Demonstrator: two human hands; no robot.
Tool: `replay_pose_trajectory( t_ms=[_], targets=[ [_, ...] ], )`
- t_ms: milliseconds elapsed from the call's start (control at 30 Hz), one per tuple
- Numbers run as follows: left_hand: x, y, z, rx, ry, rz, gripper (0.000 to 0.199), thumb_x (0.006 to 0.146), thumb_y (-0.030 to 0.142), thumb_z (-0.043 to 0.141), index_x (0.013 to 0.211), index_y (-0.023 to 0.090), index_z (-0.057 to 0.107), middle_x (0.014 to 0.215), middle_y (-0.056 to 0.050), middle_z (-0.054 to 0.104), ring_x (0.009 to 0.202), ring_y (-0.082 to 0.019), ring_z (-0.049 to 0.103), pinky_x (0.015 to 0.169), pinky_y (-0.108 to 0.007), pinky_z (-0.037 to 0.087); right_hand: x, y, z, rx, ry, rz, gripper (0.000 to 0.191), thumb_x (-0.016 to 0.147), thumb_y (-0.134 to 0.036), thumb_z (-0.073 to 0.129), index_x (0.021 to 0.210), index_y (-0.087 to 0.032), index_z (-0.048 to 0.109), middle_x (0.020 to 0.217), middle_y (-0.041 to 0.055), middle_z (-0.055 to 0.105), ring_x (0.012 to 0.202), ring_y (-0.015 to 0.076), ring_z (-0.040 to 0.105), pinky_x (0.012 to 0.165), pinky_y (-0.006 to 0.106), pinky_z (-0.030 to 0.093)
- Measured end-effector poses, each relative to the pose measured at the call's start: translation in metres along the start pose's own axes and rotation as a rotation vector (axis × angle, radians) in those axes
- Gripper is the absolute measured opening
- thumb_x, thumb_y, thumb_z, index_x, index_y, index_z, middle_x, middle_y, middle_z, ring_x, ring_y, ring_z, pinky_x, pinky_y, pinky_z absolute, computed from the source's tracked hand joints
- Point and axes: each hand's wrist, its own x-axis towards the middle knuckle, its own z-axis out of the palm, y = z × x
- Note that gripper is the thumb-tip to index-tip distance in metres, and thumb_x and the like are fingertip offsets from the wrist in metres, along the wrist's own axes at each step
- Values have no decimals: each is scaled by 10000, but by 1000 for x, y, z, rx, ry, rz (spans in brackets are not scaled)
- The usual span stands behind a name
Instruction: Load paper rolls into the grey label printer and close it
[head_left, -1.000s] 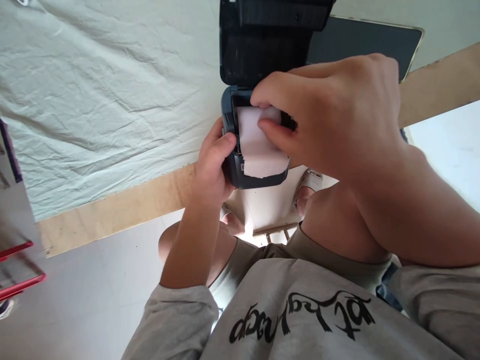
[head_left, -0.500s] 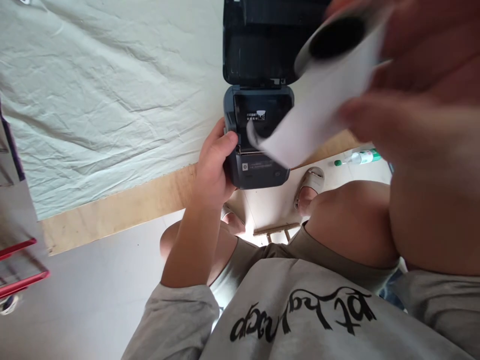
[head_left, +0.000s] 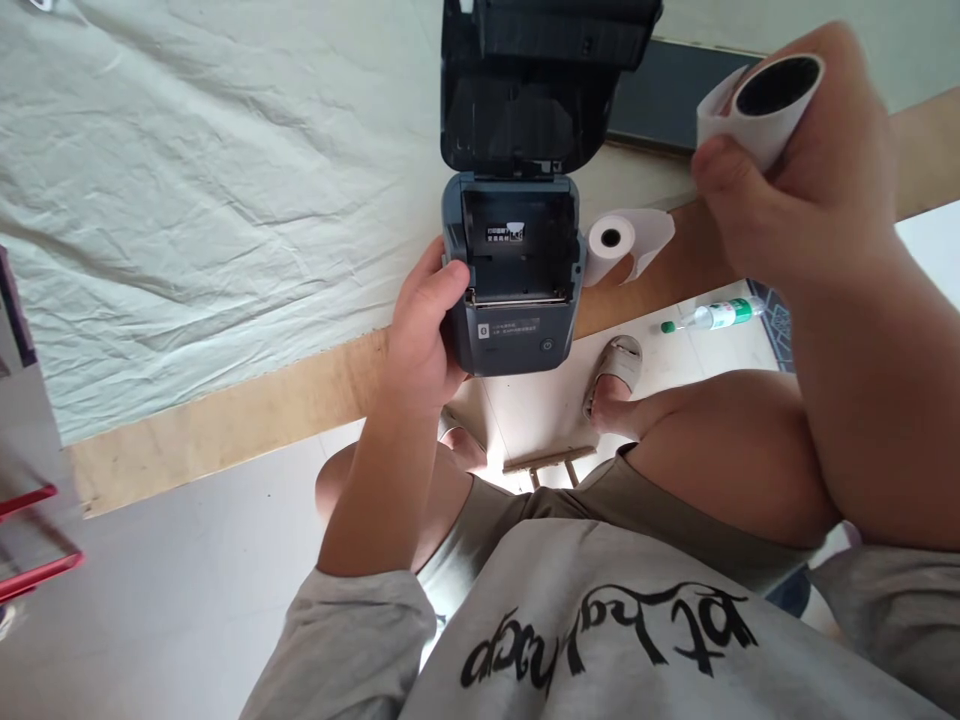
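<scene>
My left hand is closed round the left side of a dark grey label printer, thumb on its front edge. The printer's black lid is swung up, and its paper bay shows no roll inside. Off to the right and higher, my right hand grips a white paper roll with a wide dark core and a loose end curling at its left. A second, smaller paper roll with a narrow core lies on the table just right of the printer, its end partly unrolled.
A pale green cloth covers most of the table, leaving a bare wooden edge. Behind the lid lies a dark flat object. On the floor are a green-capped plastic bottle and, at left, red rails.
My right hand has carried the wide-core roll up and right, away from over the printer. The bay and the smaller roll now show. My left hand keeps its hold.
</scene>
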Motion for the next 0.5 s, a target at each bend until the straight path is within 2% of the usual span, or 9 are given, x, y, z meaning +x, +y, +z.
replay_pose_trajectory(
  t_ms=[67,200,300,367,433,500],
  targets=[
    [0,1,0,1,-14,-2,194,841,387,572,839,201,627,916,13,722,869,-174,709,771,-315,603,0,-3,-3,-148,-50,20,383,830,-477,553,1093,-199,533,1155,88,598,1014,162,550,905,378,427],
    [-1,2,-1,-17,-41,-5,185,848,374,566,878,205,635,932,19,731,865,-174,716,757,-306,608,6,-5,-2,-148,-80,33,413,755,-413,654,1116,-239,552,1127,64,611,1019,174,571,914,373,447],
    [-1,1,-2,-6,-37,-3,204,845,396,568,880,206,634,927,15,732,902,-196,720,772,-320,607,11,-5,2,-214,-130,117,536,692,-344,714,1188,-272,526,1121,54,619,1039,212,590,976,461,428],
    [-1,1,-2,4,-28,-6,210,840,411,575,878,213,634,918,18,729,925,-208,720,792,-329,605,10,-6,1,-201,-178,93,630,675,-273,702,1263,-286,475,1169,43,617,1114,236,585,1024,501,398],
    [-1,1,-1,14,-19,-4,214,834,416,584,884,217,643,908,24,727,950,-211,716,830,-331,599,5,-9,-4,-117,-137,-46,610,687,-197,627,1276,-273,486,1221,29,598,1170,226,563,1018,452,416],
    [-2,2,-1,29,-15,0,222,832,420,590,899,219,657,882,32,725,965,-209,712,847,-320,595,-2,-14,-10,5,36,-162,490,701,-180,565,1188,-233,585,1195,29,607,1125,206,578,924,379,454]
  ],
)
